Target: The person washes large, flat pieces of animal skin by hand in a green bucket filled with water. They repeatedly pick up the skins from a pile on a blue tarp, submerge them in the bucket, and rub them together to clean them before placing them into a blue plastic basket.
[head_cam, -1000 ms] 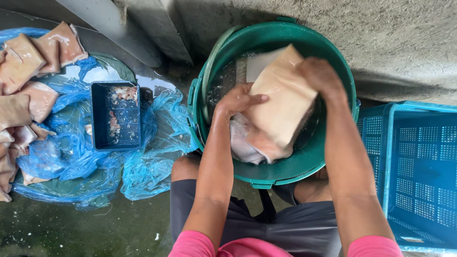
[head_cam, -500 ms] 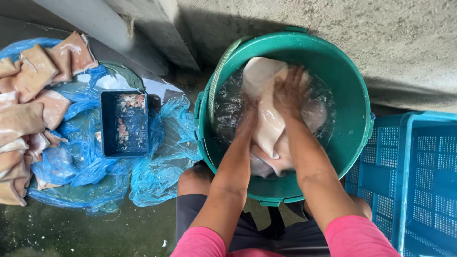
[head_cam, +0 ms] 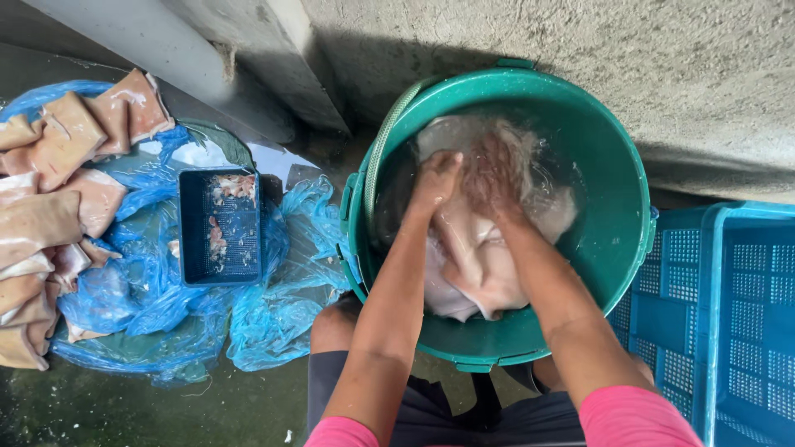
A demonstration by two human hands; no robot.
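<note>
A green round bucket (head_cam: 617,174) with water stands between my knees. Pale pinkish slabs of meat or skin (head_cam: 476,265) lie in the water. My left hand (head_cam: 437,178) and my right hand (head_cam: 490,172) are both down in the bucket, pressed on a pale slab at the water surface. The right hand is blurred under the splashing water. Both forearms reach in from the bottom of the view.
A dark blue square tray (head_cam: 221,225) with scraps sits on crumpled blue plastic sheeting (head_cam: 273,306) to the left. Several pale pink slabs (head_cam: 50,207) are piled at the far left. A blue perforated crate (head_cam: 729,314) stands at the right. A concrete wall (head_cam: 580,50) rises behind.
A second ago both hands held a slab up above the bucket rim. They have pushed it down into the water and now rub it there.
</note>
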